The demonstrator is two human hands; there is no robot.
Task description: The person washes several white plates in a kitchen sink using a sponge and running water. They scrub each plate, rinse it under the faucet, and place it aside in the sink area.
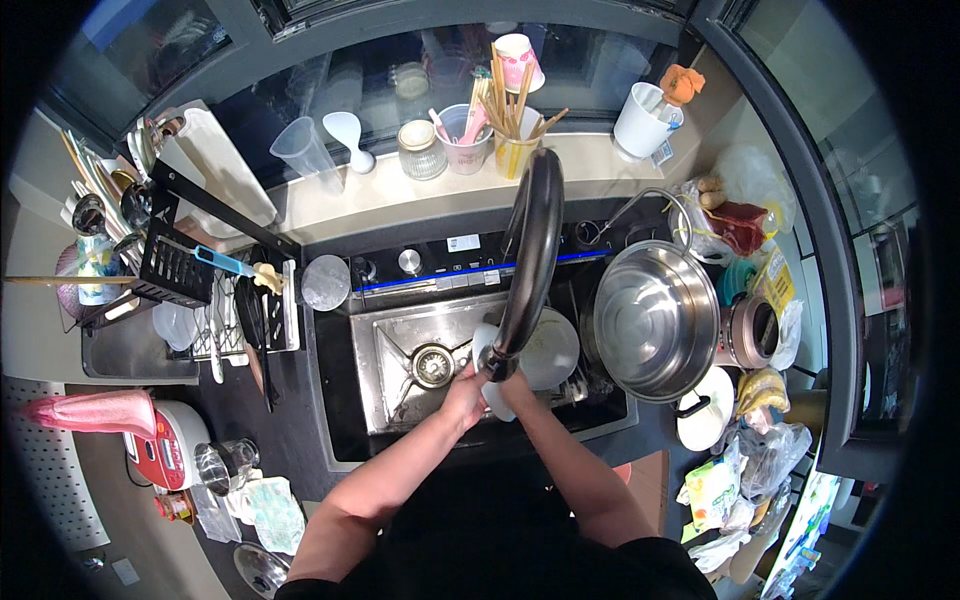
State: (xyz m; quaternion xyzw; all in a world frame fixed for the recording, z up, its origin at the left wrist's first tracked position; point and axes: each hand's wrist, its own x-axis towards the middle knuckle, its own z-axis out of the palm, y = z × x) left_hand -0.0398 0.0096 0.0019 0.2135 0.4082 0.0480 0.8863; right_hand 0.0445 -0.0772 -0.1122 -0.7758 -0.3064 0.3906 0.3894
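Both hands are over the sink (390, 397), just below the spout of a dark metal faucet (534, 255). My left hand (464, 401) grips the near left edge of a white plate or bowl (500, 402), which is tilted on edge and partly covered by the spout. My right hand (517, 390) is at the dish's right side, its fingers mostly hidden behind the spout and dish. Just right of it, a pale round bowl (551, 349) lies in the sink. Left of the hands is the round metal drain strainer (433, 365).
A large steel pot (656, 322) stands at the sink's right edge, a white lid (706, 409) nearer me. On the left are a dish rack (225, 315) and a red and white rice cooker (169, 446). Cups holding chopsticks (517, 146) line the windowsill.
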